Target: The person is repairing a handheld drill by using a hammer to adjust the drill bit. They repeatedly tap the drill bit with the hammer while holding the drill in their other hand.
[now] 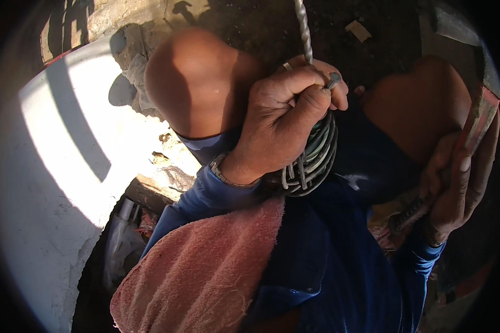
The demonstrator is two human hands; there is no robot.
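Here, in the head view, your left hand (pixel 291 108) is closed on a twisted grey strand (pixel 304 28) rising above it; 1 coil of dark cable (pixel 319 158) sits just below, over your lap. Your right hand (pixel 453 180) is beside a reddish bar (pixel 482 116); in shadow, its grip cannot be told.

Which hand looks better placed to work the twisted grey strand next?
Probably the left hand: it is closed at the visible lower end of the twisted grey strand, above the dark coil. The right hand is away from it, at a reddish bar.
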